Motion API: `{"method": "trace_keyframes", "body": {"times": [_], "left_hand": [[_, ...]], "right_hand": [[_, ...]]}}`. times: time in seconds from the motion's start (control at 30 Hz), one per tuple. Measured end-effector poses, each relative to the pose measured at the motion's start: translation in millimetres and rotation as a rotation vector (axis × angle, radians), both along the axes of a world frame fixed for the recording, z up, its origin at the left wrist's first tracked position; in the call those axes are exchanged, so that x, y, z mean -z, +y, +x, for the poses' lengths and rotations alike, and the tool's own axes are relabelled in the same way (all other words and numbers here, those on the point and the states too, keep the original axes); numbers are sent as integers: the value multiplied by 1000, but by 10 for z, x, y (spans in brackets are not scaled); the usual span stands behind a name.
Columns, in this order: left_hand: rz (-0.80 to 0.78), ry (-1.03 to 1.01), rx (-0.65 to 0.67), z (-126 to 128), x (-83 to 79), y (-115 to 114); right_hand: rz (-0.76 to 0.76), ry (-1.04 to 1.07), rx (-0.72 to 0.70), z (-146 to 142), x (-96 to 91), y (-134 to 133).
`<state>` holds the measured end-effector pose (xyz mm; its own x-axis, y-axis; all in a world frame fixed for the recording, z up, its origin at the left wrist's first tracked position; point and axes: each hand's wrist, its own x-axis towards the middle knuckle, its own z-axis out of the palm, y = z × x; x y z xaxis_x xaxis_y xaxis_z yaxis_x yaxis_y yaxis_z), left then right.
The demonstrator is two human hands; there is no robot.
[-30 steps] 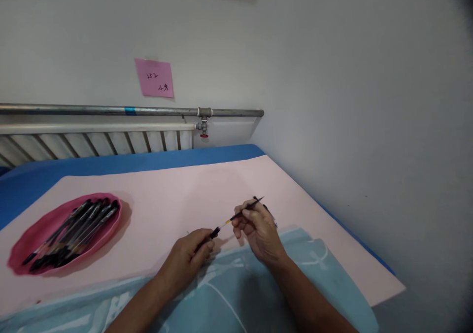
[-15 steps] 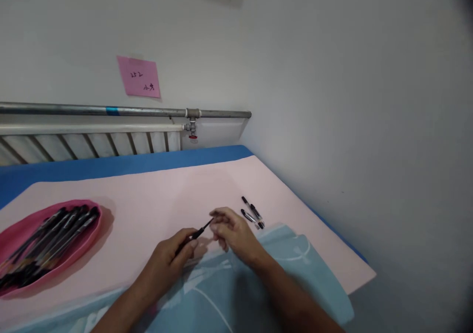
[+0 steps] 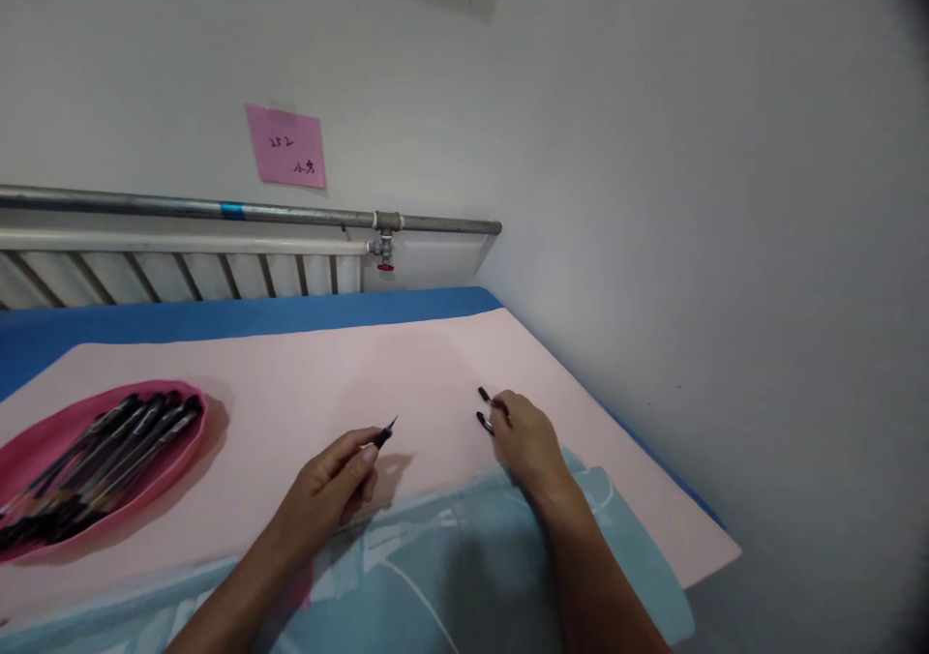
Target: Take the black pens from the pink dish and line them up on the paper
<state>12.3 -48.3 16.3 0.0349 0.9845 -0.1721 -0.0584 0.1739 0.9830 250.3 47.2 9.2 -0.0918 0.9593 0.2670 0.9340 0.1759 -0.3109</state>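
Observation:
My left hand [image 3: 330, 485] is closed round a black pen [image 3: 382, 434] whose tip pokes out past my thumb, up and to the right. My right hand [image 3: 526, 438] lies over two small black pen parts [image 3: 484, 409] on the pink sheet [image 3: 348, 383], fingers curled down on them; whether it grips one I cannot make out. The two hands are apart, about a hand's width between them.
A pink oval tray [image 3: 44, 441] at the left holds several black pens [image 3: 108, 451]. A light blue cloth [image 3: 450, 567] covers the near edge. A blue surface [image 3: 218, 317], a radiator and a metal pipe [image 3: 290, 214] run along the back wall; a wall stands close on the right.
My hands have separated: the right one left the pen tip and moved right onto the loose pen parts. The left hand keeps the pen.

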Motion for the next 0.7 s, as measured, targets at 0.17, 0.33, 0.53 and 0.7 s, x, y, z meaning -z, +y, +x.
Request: {"method": "trace_keyframes", "body": {"times": [0.17,0.33,0.53,0.7], "left_hand": [[-9,-14,11,-4,30,4],[-23,-16,8,-4,39,4],[-10,-6,17,-29,109,13],[11,9,23,-5,92,2]], "right_hand": [[-119,-151,64,106,5,-79],[-181,-177,80,155,21,-169],[-214,-225,50,132,61,-212],[-204,-218,31,90,98,-258]]}}
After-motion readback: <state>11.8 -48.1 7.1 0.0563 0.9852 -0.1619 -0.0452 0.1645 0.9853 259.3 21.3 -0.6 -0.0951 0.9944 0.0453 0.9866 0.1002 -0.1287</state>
